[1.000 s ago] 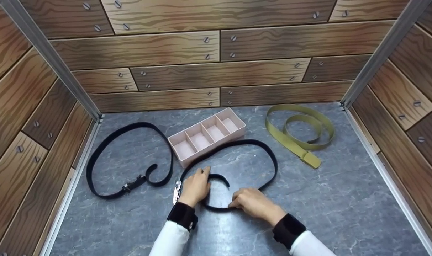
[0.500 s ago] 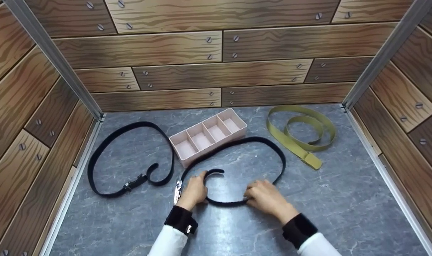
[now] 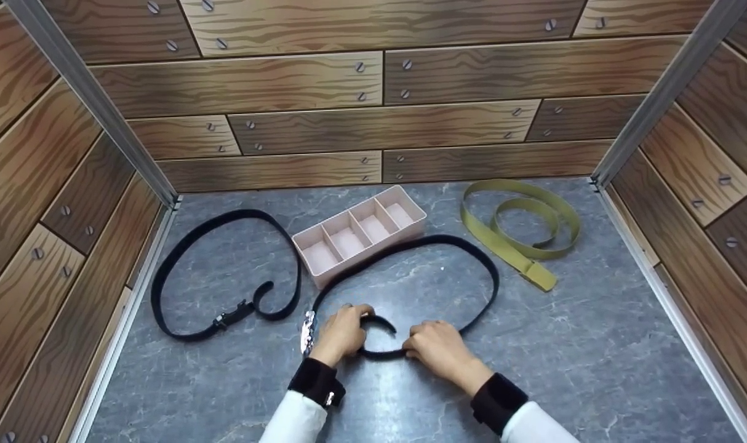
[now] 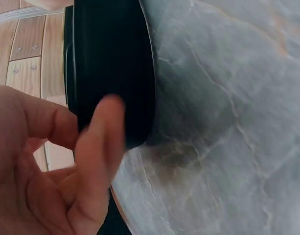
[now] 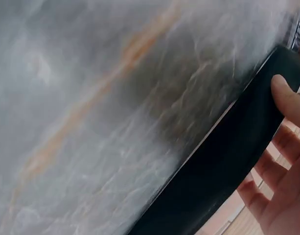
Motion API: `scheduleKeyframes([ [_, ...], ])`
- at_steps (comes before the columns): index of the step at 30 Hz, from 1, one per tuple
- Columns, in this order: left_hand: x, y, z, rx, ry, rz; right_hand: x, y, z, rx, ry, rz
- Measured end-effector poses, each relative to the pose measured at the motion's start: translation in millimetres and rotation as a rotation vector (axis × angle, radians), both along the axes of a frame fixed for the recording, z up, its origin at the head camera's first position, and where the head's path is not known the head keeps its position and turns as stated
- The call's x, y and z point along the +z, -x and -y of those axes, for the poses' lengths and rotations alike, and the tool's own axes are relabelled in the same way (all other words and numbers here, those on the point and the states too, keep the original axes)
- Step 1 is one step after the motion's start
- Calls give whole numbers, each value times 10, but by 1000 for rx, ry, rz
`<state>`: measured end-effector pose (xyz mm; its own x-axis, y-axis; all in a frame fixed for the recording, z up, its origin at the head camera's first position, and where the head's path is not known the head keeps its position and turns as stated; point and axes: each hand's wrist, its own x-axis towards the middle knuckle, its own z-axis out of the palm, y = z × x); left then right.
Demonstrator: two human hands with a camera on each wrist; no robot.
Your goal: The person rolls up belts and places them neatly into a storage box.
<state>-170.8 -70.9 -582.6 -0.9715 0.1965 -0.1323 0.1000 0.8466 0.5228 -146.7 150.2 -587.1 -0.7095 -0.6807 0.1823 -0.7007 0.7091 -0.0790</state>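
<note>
A black belt (image 3: pixel 496 277) lies in a wide loop in the middle of the head view, its shiny silver buckle (image 3: pixel 307 332) left of my left hand (image 3: pixel 344 332). That hand holds the belt where its free end (image 3: pixel 383 323) curls inward. In the left wrist view the fingers bend at the black strap (image 4: pixel 115 58), one fingertip blurred. To the right, my right hand (image 3: pixel 441 351) pinches the near stretch of the same belt. The right wrist view has the thumb on the strap's face (image 5: pixel 223 147) and the other fingers behind it.
A pink tray with dividers (image 3: pixel 358 237) stands behind the loop, close to the belt. Another black belt (image 3: pixel 155 295) lies coiled at left. At right rests an olive webbing belt (image 3: pixel 481 234). Wood-patterned walls (image 3: pixel 379 129) enclose the grey marbled surface (image 3: pixel 595 357).
My right hand slid right along the belt, then came back left toward the left hand. The loop's right side has spread outward. The free end swung up, then curled down again.
</note>
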Motion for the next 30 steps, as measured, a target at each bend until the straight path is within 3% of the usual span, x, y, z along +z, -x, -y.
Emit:
scheduleKeyframes([
  [7, -18, -7, 53, -20, 17, -95, 8, 70, -68, -66, 21, -20],
  [12, -15, -22, 57, -116, 60, -147, -34, 115, -17, 23, -11, 25],
  [18, -38, -38, 45, -198, 53, -116, -43, 115, 52, 106, -63, 92],
  [24, -39, -36, -17, -167, 67, -134, -34, 118, 36, 110, -100, 137],
  [30, -47, -40, -57, -139, 112, -156, -34, 164, -16, 109, -35, 169],
])
